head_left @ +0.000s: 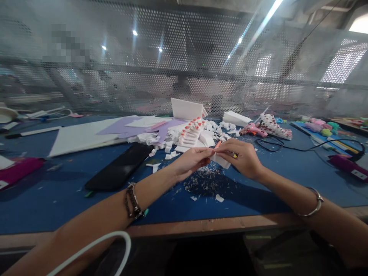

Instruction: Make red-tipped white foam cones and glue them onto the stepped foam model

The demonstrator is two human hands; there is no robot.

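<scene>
My left hand (192, 163) and my right hand (243, 155) meet over the table, fingertips pinched together. Between them is a small white piece (222, 161), which looks like paper or thin foam. An orange stick-like thing (218, 145) pokes up at the fingertips; which hand grips it I cannot tell. Just beyond my hands stands a white model with steps (190, 138), edged with red bits. White crumbs (211, 178) lie scattered beneath my hands.
White scraps (169, 147) surround the model. Left are a black phone-like slab (122, 168), purple sheets (117, 125) and a white board (77, 134). A pink glue gun (255, 130) with a black cable (319, 145) lies right. A perforated metal screen (186, 57) stands behind.
</scene>
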